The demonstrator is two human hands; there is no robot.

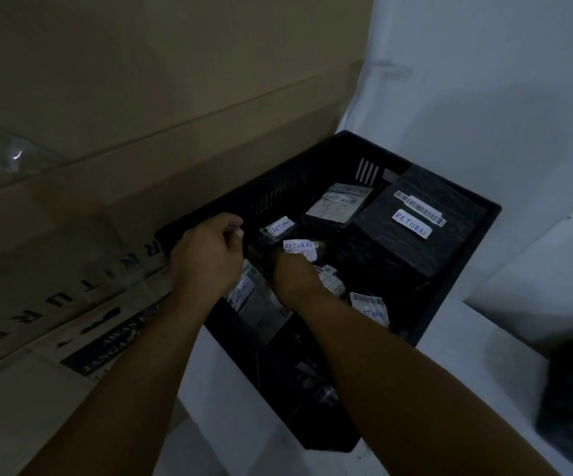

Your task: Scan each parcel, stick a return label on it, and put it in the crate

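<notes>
A large cardboard carton (pixel 123 108) printed with dark block letters fills the nine-to-twelve o'clock side of the dim head view, lying against the black plastic crate (pixel 278 187) at centre. The person's left hand (pixel 209 255) hovers over the crate's nine o'clock wall, its fingers loosely curled and nothing visible between them. Just beside it, toward three o'clock, the right hand (pixel 295 274) reaches down among the parcels; its fingers are hidden beneath a small dark parcel (pixel 298 250) carrying a white slip hand-lettered "RETURN", so whether it grips that parcel cannot be told. That parcel sits directly at twelve o'clock of the right knuckles, touching or nearly touching them, inside the crate. A second small labelled parcel (pixel 278 226) lies just beyond it toward eleven o'clock. At the left wrist's four o'clock lies a pale plastic mailer (pixel 247 293), partly covered by the right forearm. Farther toward one o'clock rests a flat grey mailer (pixel 338 204), and beside it, at the crate's two o'clock corner, a big black wrapped parcel (pixel 419 218) bearing barcode strips and a "RETURN" label. Another labelled packet (pixel 371 307) lies at four o'clock of the right hand. The crate stands on a white surface (pixel 484 338).
</notes>
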